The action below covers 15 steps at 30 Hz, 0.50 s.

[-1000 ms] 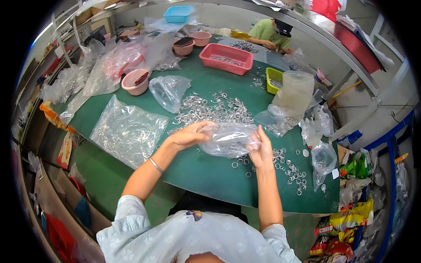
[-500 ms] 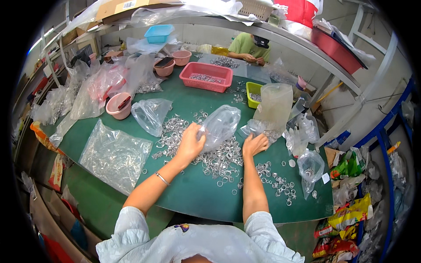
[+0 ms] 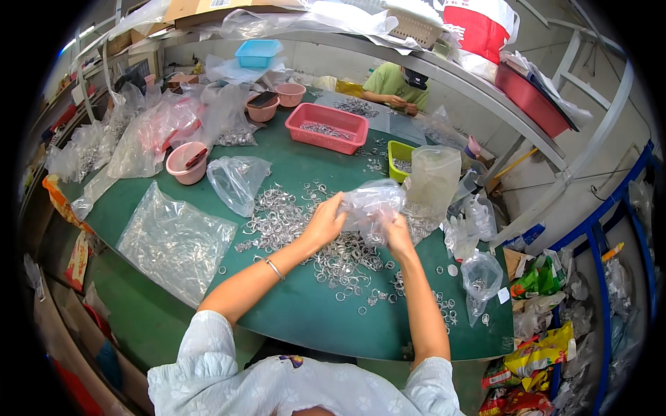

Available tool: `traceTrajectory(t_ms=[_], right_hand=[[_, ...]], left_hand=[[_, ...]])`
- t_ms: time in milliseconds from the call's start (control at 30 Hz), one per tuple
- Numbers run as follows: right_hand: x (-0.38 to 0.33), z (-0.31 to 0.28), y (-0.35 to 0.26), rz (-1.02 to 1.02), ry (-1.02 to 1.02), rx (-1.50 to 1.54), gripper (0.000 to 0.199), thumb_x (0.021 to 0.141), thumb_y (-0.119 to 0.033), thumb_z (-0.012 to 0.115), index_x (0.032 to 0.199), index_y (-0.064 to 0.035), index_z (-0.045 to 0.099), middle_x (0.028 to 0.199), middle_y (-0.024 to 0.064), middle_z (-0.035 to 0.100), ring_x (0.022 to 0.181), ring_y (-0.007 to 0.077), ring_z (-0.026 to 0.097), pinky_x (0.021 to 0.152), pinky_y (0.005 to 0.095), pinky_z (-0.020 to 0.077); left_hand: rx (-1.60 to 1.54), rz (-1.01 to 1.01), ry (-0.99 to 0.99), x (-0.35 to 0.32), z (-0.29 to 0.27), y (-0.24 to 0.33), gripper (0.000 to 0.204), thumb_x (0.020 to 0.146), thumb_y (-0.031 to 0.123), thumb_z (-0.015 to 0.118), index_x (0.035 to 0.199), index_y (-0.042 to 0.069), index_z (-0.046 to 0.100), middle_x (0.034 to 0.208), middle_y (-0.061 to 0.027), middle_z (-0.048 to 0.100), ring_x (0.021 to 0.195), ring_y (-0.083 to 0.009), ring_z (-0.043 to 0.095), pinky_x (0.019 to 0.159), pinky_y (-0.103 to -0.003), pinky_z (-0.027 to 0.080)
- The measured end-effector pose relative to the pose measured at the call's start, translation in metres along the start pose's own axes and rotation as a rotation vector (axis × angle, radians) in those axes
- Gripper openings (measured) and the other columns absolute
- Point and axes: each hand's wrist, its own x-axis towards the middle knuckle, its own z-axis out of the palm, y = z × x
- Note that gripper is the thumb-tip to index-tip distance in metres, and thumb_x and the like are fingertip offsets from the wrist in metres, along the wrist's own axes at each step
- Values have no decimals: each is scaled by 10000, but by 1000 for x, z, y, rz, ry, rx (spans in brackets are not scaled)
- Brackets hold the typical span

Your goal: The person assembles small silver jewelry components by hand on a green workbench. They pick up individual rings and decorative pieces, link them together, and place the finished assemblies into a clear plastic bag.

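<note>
Between my two hands, above the table, is a clear plastic bag (image 3: pixel 373 202). My left hand (image 3: pixel 329 220) is closed on its left side. The fingers of my right hand (image 3: pixel 397 234) grip its lower right edge. Below the bag spreads a heap of small silvery metal rings (image 3: pixel 340 263), with some loose rings towards the table's near edge. Just beyond my right hand stands a cloudy plastic bag (image 3: pixel 433 173) with ring-like pieces around its base. Another clear bag (image 3: pixel 239 182) lies left of the heap.
A large flat plastic bag (image 3: pixel 177 239) covers the table's left part. Further back are a pink basin (image 3: pixel 327 116), a lime-green basket (image 3: pixel 400 149) and a small pink bucket (image 3: pixel 186 173). A small bag (image 3: pixel 481 277) lies at right. Across the table sits a person in green (image 3: pixel 390 82).
The clear bag has shifted right with my left hand. My right hand has left the cloudy bag's base and now grips the clear bag. The view has tilted slightly.
</note>
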Motion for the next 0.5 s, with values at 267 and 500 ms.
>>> traceTrajectory(t_ms=[267,500], right_hand=[[2,-9,22,-100,-51,-517,264,935,-196,494,987,39,602,868,131,638,844,242,597,776,364,459],[-5,5,7,120,-346,-856,290,941,-205,465,977,60,577,821,171,617,796,240,584,743,381,450]], left_hand=[[-1203,-467,-174,14,-14,-14,172,800,-21,444,968,9,465,1207,-319,528,1080,-352,575,966,-425,457],[-630,-237,-424,18,-7,11,82,744,60,539,807,67,487,767,24,531,707,-52,489,615,-184,384]])
